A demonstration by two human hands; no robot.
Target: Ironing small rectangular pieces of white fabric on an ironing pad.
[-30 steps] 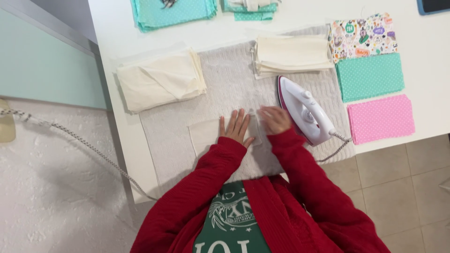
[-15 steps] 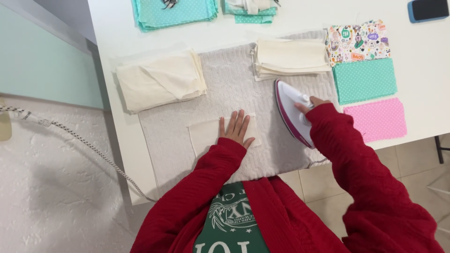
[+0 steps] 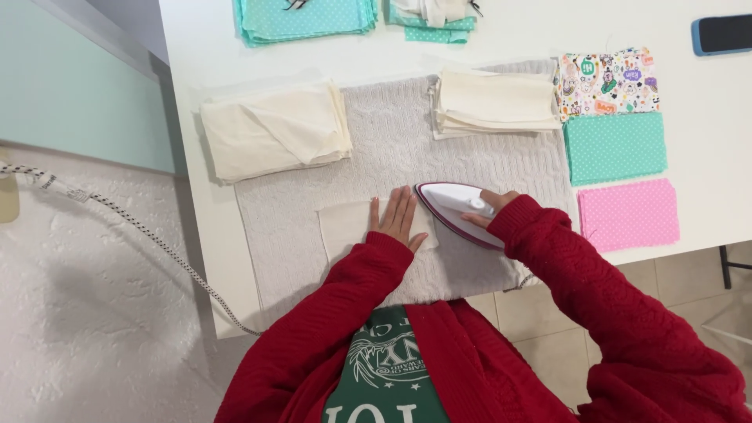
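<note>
A small cream fabric piece (image 3: 343, 225) lies on the grey knitted ironing mat (image 3: 392, 149) near the table's front edge. My left hand (image 3: 397, 218) presses flat on the right part of that piece, fingers spread. My right hand (image 3: 487, 207) grips the handle of a white and magenta iron (image 3: 454, 207). The iron lies soleplate down on the mat, its tip pointing left and almost touching my left fingers. Red sleeves cover both arms.
Folded cream cloth stacks (image 3: 274, 129) (image 3: 496, 102) sit on the mat's far corners. Patterned (image 3: 607, 81), teal dotted (image 3: 615, 146) and pink dotted (image 3: 628, 215) pieces lie right. Teal stacks (image 3: 307, 16) sit at the back, a phone (image 3: 721, 34) far right. A braided cord (image 3: 133, 231) hangs left.
My right hand left the cream piece, took the iron's handle, turned the iron and brought it left and down beside my left hand. The left hand stayed put.
</note>
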